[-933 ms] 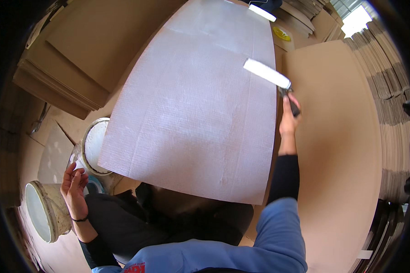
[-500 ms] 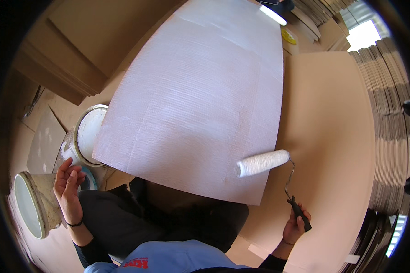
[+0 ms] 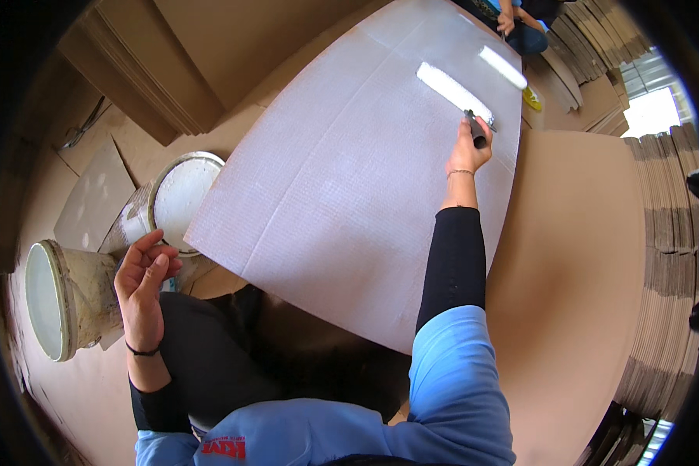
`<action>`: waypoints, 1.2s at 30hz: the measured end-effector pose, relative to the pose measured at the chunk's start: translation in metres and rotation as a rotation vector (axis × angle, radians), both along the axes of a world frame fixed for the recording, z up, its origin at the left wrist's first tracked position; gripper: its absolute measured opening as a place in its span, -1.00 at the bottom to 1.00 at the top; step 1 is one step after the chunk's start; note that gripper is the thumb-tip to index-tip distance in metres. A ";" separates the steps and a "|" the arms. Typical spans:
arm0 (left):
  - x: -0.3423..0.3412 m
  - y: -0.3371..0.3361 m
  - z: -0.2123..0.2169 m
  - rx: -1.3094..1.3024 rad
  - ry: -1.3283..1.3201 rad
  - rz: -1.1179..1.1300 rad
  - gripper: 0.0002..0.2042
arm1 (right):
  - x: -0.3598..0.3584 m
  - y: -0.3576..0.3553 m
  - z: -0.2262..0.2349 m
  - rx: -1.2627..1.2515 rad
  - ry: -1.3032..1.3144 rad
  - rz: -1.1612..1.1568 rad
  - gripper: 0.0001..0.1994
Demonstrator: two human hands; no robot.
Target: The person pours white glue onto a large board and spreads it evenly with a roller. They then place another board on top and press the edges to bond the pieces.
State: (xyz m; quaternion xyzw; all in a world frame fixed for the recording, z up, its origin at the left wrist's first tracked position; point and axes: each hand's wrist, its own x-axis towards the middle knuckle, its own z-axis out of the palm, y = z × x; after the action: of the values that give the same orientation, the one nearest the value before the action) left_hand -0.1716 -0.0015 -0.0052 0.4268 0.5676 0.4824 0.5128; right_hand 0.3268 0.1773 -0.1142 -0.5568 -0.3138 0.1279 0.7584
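A large cardboard sheet (image 3: 326, 186) with a wet-looking, whitish coat lies in front of me. Out over its far right part, my right hand (image 3: 469, 150) grips the black handle of a paint roller (image 3: 452, 89). The white roller sleeve rests on or just over the sheet; I cannot tell which. My left hand (image 3: 141, 283) is raised beside the near left corner of the sheet, fingers loosely spread and holding nothing. Past the far right edge, a co-worker's hand (image 3: 506, 21) holds a second roller (image 3: 502, 68) whose white sleeve lies over the sheet.
Left of the sheet stands a round white bucket (image 3: 186, 198), and nearer me a tipped, stained bucket (image 3: 66, 303). Brown cardboard (image 3: 575, 256) spreads on the right, with tall cardboard stacks (image 3: 664, 248) beyond. Large boards (image 3: 132, 70) lean at the far left.
My right hand has carried the roller from the near right corner to the far right part of the sheet. The co-worker's hand has come into view. My left hand stays raised.
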 end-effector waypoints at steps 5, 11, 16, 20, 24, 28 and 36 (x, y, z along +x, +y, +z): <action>-0.015 -0.004 -0.004 0.033 0.010 -0.021 -0.66 | -0.024 -0.132 0.002 -0.085 -0.062 0.173 -0.70; -0.038 -0.009 -0.006 0.042 0.000 0.004 -0.66 | -0.022 -0.416 0.067 -0.207 0.123 0.249 -0.71; -0.046 -0.016 -0.005 0.082 -0.067 -0.022 -0.65 | 0.023 -0.520 0.096 -0.121 0.303 0.292 -0.67; -0.050 -0.018 -0.008 0.116 -0.096 -0.011 -0.66 | 0.046 -0.478 0.079 -0.062 0.362 0.444 -0.69; -0.055 -0.013 -0.012 0.109 -0.128 0.022 -0.64 | 0.016 -0.322 0.060 -0.110 0.274 0.636 -0.74; -0.058 -0.010 -0.017 0.070 -0.159 0.067 -0.62 | -0.108 -0.177 0.045 -0.090 0.251 0.720 -0.64; -0.073 -0.019 -0.018 0.097 -0.196 0.112 -0.61 | -0.234 -0.188 0.062 -0.123 -0.160 0.516 -0.78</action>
State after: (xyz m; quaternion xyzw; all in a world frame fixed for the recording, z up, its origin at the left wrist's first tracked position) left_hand -0.2451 -0.0202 -0.0228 0.3695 0.5139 0.5765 0.5167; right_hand 0.0923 -0.0110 -0.0520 -0.5117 -0.4958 0.2915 0.6383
